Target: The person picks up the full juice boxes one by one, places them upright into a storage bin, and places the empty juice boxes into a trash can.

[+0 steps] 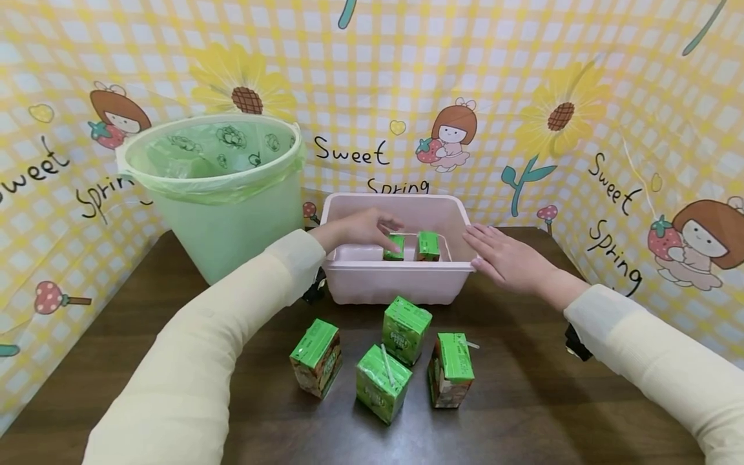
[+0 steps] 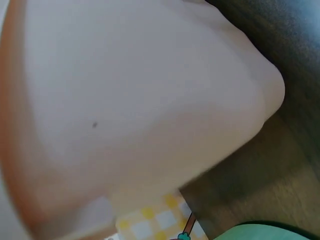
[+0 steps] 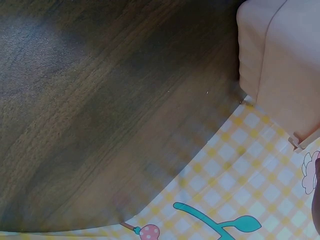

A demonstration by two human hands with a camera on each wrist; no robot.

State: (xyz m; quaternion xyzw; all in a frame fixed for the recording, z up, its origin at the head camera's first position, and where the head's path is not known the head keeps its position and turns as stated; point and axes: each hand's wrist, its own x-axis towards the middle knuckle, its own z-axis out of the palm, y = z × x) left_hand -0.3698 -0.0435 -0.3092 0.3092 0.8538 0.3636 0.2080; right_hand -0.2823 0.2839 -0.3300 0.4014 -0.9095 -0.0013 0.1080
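A pink plastic bin (image 1: 401,284) stands on the dark wooden table, with two green drink cartons inside. My left hand (image 1: 366,229) reaches over the bin's left side, its thumb and fingers spread apart above the left carton (image 1: 394,253); whether the thumb touches it I cannot tell. Beside it sits the other carton (image 1: 428,247). My right hand (image 1: 511,261) lies with straight fingers against the bin's right rim. In the left wrist view the bin wall (image 2: 145,100) fills most of the picture; in the right wrist view its corner (image 3: 285,60) shows at upper right.
Several green drink cartons stand in front of the bin: one at left (image 1: 316,358), one behind (image 1: 405,329), one in front with a straw (image 1: 382,384), one at right (image 1: 451,371). A green lined trash can (image 1: 232,219) stands at left. Patterned cloth (image 1: 360,77) surrounds the table.
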